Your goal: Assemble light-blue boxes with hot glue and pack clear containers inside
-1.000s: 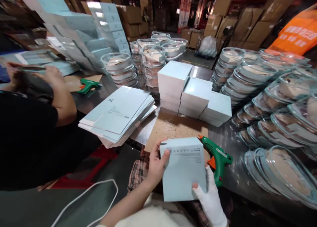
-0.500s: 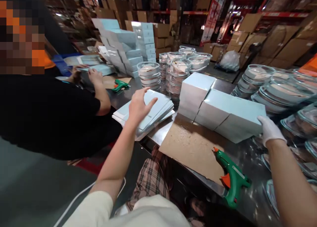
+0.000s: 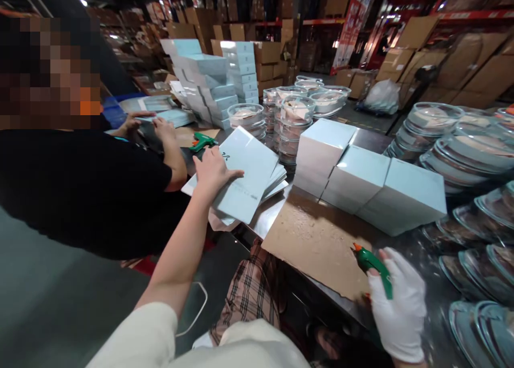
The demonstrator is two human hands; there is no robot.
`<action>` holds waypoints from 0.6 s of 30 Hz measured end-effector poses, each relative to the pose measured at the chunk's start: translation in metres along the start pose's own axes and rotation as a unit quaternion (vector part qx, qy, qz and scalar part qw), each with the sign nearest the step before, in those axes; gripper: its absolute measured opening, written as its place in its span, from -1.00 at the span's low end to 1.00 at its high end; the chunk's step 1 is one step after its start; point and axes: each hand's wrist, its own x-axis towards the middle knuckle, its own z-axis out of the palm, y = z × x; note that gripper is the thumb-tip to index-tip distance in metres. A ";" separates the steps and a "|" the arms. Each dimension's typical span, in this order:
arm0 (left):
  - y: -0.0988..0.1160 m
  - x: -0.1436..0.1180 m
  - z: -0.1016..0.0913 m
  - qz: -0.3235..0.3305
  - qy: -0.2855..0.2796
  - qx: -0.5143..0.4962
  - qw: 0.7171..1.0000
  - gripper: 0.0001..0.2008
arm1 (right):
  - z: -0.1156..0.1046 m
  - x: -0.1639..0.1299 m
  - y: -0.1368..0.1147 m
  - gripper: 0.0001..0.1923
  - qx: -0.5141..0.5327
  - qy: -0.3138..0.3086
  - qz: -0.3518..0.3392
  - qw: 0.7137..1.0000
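Observation:
My bare left hand grips a flat, folded white carton by its left side, with the thumb across the top face. The carton lies turned at an angle over a stack of similar flat white cartons. My right hand, in a white glove with bare thumb and index tips, is around the green glue gun. The gun's orange nozzle points up and left over a brown cardboard sheet. My palm and fingers hide its handle and most of its trigger.
Several formed white boxes stand in a row behind the cardboard. Stacks of round glass dishes rise behind, and more glass dishes fill the right side. At left, a co-worker in a black top handles flat cartons near another green glue gun.
My right hand has left the end box in the row and come down onto the glue gun. My left hand has closed on the top flat carton and turned it on the stack.

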 end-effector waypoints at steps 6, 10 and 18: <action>0.070 -0.145 -0.007 0.287 -0.019 -0.210 0.934 -0.58 | -0.005 0.019 -0.064 -0.37 0.006 0.044 -0.105 0.993; 0.061 -0.216 0.032 0.378 -0.121 -0.348 0.849 -0.67 | -0.022 0.014 -0.055 -0.74 0.024 -0.015 0.021 0.999; 0.014 -0.248 0.078 0.436 -0.218 -0.324 0.811 -0.36 | -0.034 -0.063 -0.053 -0.24 0.504 -0.498 0.279 0.649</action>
